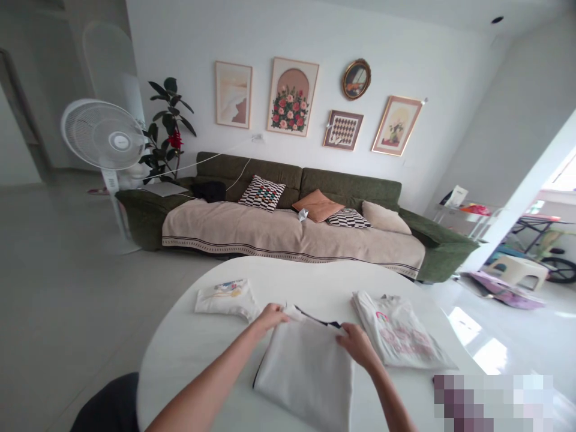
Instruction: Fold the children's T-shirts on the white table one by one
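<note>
A white garment with dark trim (310, 369) lies in front of me, folded into a rough rectangle on the white table (186, 360). My left hand (272, 316) pinches its far left corner. At the far right edge, beside a dark strip, the fingers of my right hand (354, 341) are closed on the same cloth. A small folded white garment with a colourful print (227, 297) rests beyond my left hand. To the right of my right hand is a folded white T-shirt with pink printing (402, 330).
Behind the table stands a green sofa (351, 183) with a beige cover and several cushions. A white standing fan (108, 141) is at the left, near a leafy plant (168, 123). A white stool (517, 270) stands at the right. The lower right corner is pixelated.
</note>
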`<state>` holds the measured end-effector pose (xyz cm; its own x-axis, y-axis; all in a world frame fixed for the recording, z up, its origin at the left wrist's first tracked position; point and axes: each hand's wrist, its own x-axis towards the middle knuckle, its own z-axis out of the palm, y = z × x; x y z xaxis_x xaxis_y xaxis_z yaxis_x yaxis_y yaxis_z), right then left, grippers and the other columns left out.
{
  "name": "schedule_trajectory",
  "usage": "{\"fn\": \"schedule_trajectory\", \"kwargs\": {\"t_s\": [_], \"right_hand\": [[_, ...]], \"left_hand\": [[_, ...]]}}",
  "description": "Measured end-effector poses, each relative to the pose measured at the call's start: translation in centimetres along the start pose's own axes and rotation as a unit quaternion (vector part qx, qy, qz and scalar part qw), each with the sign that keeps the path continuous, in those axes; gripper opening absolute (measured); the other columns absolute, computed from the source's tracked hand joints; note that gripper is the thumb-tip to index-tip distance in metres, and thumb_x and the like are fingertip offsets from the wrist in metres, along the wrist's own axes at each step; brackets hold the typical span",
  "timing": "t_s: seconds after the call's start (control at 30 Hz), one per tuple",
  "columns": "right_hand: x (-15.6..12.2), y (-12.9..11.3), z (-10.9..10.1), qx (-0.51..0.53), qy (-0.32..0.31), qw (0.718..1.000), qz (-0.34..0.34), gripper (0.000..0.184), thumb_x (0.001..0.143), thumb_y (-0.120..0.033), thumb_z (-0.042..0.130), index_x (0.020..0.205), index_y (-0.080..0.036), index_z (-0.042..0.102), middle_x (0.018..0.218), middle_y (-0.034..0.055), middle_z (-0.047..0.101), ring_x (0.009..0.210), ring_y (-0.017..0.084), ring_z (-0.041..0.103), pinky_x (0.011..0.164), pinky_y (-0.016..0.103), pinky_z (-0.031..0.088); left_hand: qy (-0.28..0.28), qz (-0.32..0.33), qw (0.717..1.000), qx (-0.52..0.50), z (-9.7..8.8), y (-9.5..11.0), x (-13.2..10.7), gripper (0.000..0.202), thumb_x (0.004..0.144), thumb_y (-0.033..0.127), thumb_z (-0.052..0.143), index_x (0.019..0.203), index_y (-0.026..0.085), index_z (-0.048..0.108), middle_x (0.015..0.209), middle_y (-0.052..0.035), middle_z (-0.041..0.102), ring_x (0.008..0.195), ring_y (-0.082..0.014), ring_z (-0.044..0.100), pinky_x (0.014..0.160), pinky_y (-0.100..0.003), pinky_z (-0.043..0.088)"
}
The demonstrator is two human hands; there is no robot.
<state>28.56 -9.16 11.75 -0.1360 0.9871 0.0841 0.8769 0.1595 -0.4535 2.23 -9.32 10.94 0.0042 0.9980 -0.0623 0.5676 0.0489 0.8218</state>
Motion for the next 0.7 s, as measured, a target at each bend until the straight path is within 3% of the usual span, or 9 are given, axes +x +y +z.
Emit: {"fn": "schedule_trajectory", "kwargs": {"t_s": [0.1, 0.2, 0.3, 0.37, 0.47, 0.57, 0.7], "right_hand": [[-0.7, -1.6, -4.6, 0.017, 0.113, 0.990, -0.078, 0.029, 0.071, -0.026, 0.045, 0.096, -0.017, 0.058, 0.095, 0.0066, 0.059, 0.090, 0.020, 0.053, 0.078, 0.030, 0.040], [-3.2, -3.0, -6.1, 0.030, 0.233, 0.960, -0.152, 0.025, 0.073, -0.022, 0.043, 0.094, -0.019, 0.056, 0.095, 0.0068, 0.057, 0.091, 0.021, 0.051, 0.079, 0.033, 0.041], [-6.7, -2.7, -3.1, 0.010, 0.243, 0.955, -0.168, 0.028, 0.072, -0.012, 0.040, 0.095, -0.021, 0.055, 0.094, 0.0060, 0.057, 0.094, 0.020, 0.050, 0.082, 0.034, 0.041], [-9.0, -1.2, 0.5, -0.022, 0.194, 0.966, -0.168, 0.035, 0.070, -0.008, 0.041, 0.098, -0.022, 0.055, 0.098, 0.0060, 0.058, 0.098, 0.021, 0.050, 0.085, 0.035, 0.040], [-11.9, 1.4, 5.4, -0.058, 0.107, 0.980, -0.155, 0.038, 0.066, -0.008, 0.047, 0.100, -0.024, 0.057, 0.105, 0.0057, 0.059, 0.100, 0.022, 0.053, 0.084, 0.036, 0.043], [-13.1, 1.5, 8.1, -0.038, 0.077, 0.988, -0.129, 0.030, 0.073, -0.012, 0.046, 0.098, -0.023, 0.059, 0.104, 0.0057, 0.060, 0.097, 0.019, 0.056, 0.080, 0.031, 0.046], [-12.5, -3.5, 9.8, -0.011, 0.127, 0.988, -0.083, 0.033, 0.081, -0.016, 0.039, 0.110, -0.021, 0.055, 0.117, 0.0074, 0.055, 0.108, 0.019, 0.050, 0.090, 0.033, 0.042]], "left_hand": [[0.031, 0.095, 0.993, -0.058, -3.2, 3.2, 0.0, 0.017, 0.076, 0.023, 0.054, 0.091, 0.014, 0.056, 0.080, 0.0016, 0.061, 0.078, -0.0134, 0.057, 0.071, -0.025, 0.044], [0.061, 0.168, 0.980, -0.087, -4.7, 4.7, -1.8, 0.024, 0.072, 0.015, 0.049, 0.095, 0.017, 0.055, 0.093, -0.0005, 0.061, 0.092, -0.0147, 0.055, 0.083, -0.025, 0.039], [0.054, 0.201, 0.975, -0.082, -3.6, 2.9, -5.2, 0.027, 0.065, 0.006, 0.043, 0.084, 0.019, 0.057, 0.100, -0.0015, 0.061, 0.101, -0.0150, 0.052, 0.092, -0.026, 0.035], [0.016, 0.192, 0.980, -0.042, -2.1, 0.1, -7.7, 0.032, 0.060, 0.002, 0.041, 0.078, 0.020, 0.060, 0.097, -0.0010, 0.063, 0.102, -0.0160, 0.053, 0.093, -0.027, 0.035], [-0.064, 0.146, 0.986, 0.051, 0.1, -4.3, -10.3, 0.041, 0.056, 0.004, 0.046, 0.086, 0.023, 0.066, 0.103, -0.0013, 0.063, 0.102, -0.0198, 0.055, 0.091, -0.030, 0.039], [-0.044, 0.132, 0.983, 0.122, 1.4, -6.0, -10.2, 0.037, 0.066, 0.015, 0.053, 0.100, 0.024, 0.064, 0.120, -0.0050, 0.056, 0.111, -0.0224, 0.050, 0.096, -0.032, 0.038], [-0.002, 0.171, 0.959, 0.224, 3.3, -4.4, -6.9, 0.038, 0.083, 0.030, 0.039, 0.119, 0.022, 0.053, 0.130, -0.0061, 0.046, 0.123, -0.0193, 0.037, 0.102, -0.035, 0.031]]}}
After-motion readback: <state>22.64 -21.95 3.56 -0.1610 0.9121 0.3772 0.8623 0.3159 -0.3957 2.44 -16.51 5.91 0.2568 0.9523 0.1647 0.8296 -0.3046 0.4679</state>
